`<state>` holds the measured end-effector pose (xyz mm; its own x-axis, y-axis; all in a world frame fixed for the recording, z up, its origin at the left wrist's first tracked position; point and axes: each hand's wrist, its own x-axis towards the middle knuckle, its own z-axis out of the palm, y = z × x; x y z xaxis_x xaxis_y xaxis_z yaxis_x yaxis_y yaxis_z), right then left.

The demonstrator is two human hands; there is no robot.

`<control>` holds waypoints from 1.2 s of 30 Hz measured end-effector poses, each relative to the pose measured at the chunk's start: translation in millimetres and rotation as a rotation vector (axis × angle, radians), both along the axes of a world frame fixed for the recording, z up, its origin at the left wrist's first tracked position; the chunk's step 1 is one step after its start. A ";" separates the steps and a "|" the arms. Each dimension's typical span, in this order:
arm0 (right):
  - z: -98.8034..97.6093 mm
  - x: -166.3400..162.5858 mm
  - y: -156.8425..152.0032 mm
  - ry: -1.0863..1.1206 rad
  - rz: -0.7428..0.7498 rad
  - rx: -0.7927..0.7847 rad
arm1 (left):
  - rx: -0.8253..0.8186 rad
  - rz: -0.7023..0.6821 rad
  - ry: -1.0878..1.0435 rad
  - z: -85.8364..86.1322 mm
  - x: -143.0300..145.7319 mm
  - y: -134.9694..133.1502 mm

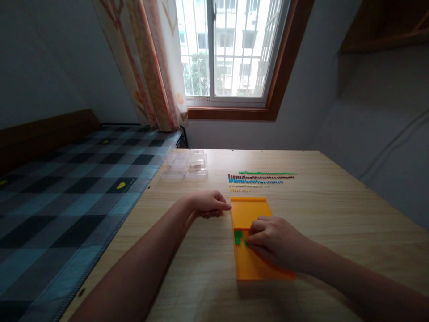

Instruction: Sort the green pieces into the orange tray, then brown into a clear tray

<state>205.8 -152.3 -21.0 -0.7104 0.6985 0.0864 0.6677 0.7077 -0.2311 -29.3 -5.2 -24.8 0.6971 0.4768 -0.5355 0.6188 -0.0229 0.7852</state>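
An orange board (251,214) with a raised ridge across its middle and another at its far end lies on the wooden table. Green pieces (237,237) form a small block on its near half, just below the middle ridge. My right hand (276,239) is over the board's right side, fingers pinched at a small green piece (247,243), which they partly cover. At the board's far left edge is my left hand (211,203), fingers curled and the thumb side touching the edge. Its fingertips are partly hidden.
Beyond the board, small green (264,173), brown (258,177), blue (251,181) and yellow (237,190) pieces lie in rows. Clear plastic boxes (197,163) stand at the table's far left. A bed with a checked cover (83,201) borders the table on the left.
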 end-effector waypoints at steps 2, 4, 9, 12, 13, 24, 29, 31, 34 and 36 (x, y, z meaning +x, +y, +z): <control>-1.5 -2.0 -0.6 0.006 -0.014 -0.002 | -0.004 -0.001 0.005 -0.1 0.2 0.0; -2.1 -3.8 -1.2 0.010 -0.030 -0.009 | -0.006 0.002 0.012 -0.4 0.5 0.3; -2.1 -7.0 -2.0 0.010 -0.061 -0.028 | 0.005 0.004 0.025 -0.1 0.6 0.8; -3.0 -7.2 -1.9 0.022 -0.056 -0.020 | 0.010 -0.004 0.024 0.5 0.6 0.5; -3.3 -6.9 -1.9 0.027 -0.057 -0.018 | 0.013 -0.006 0.021 0.6 0.5 0.4; -4.5 -5.4 -0.9 0.024 -0.056 0.001 | 0.006 0.001 0.007 0.7 0.8 -0.2; -6.5 -6.6 -0.7 0.010 -0.068 0.001 | -0.002 0.004 0.006 -1.1 0.4 0.6; -6.8 -6.8 -0.9 0.006 -0.067 0.006 | 0.008 0.002 0.008 -1.2 0.5 0.8; -7.1 -7.2 -0.9 0.006 -0.066 0.018 | 0.014 -0.001 0.013 -0.2 0.8 0.6; -7.3 -7.2 -0.9 0.008 -0.065 0.021 | 0.011 -0.002 0.012 0.6 1.0 0.2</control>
